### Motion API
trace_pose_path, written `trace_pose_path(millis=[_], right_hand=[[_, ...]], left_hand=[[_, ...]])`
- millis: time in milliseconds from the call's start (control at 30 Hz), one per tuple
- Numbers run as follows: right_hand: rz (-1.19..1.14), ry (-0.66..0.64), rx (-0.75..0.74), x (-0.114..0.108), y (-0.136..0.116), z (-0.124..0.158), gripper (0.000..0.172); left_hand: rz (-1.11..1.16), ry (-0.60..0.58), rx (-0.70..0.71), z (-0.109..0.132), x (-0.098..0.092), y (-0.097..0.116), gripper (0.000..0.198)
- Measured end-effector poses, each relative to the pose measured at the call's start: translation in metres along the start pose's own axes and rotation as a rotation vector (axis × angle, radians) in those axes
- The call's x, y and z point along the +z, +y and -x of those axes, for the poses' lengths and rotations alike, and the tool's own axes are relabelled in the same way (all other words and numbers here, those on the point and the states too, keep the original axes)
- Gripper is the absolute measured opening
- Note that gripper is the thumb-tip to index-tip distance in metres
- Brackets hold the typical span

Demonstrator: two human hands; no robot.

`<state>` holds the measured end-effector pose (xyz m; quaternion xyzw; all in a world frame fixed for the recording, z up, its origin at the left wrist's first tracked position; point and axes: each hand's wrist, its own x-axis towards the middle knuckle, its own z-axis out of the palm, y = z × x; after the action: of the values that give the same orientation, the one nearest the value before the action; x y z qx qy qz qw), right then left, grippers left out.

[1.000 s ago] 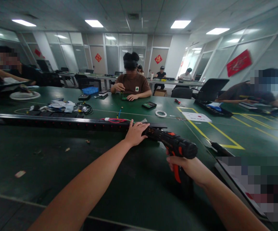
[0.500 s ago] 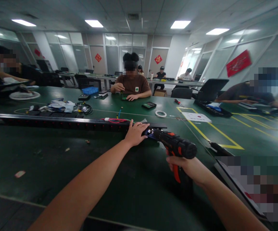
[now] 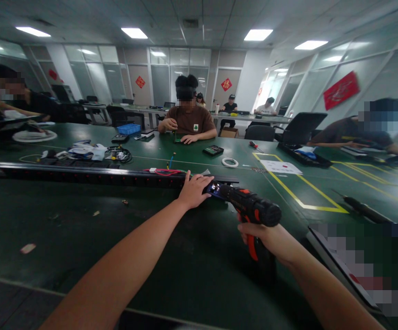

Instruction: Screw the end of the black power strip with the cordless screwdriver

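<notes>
Clerk: Where does the work lie?

Inspector: At the right end of the long, straight black bar with a glossy upper edge [image 3: 82,178], which lies across the green-topped table [image 3: 116,256]. The black-and-orange, pistol-shaped power drill [image 3: 254,207] points at that end, where bright light shows. I cannot tell whether its tip touches.

Clerk: State of the hands?

Inspector: The right hand [image 3: 262,233] is wrapped round the drill's grip, fingers curled in. The left hand [image 3: 194,190] rests over the bar near the drill's nose, fingers spread rather than closed round it.

Clerk: And beyond?

Inspector: Thin red wires [image 3: 168,173] with a white plastic connector [image 3: 153,170] lie along the bar's far side. Farther off are a flat white ring [image 3: 237,162] and a black rectangular case [image 3: 213,150]. Opposite sits a co-worker in a brown short-sleeved shirt [image 3: 204,120].
</notes>
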<state>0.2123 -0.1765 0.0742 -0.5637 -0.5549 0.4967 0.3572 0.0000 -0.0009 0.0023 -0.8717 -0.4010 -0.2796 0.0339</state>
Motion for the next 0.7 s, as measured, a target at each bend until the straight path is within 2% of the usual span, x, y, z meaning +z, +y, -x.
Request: trace_pose_path(millis=[700], right_hand=[[-0.004, -0.026, -0.006, -0.0023, 0.0049, -0.0028, 0.023]], left_hand=[[-0.003, -0.002, 0.002, -0.0001, -0.001, 0.0005, 0.063]])
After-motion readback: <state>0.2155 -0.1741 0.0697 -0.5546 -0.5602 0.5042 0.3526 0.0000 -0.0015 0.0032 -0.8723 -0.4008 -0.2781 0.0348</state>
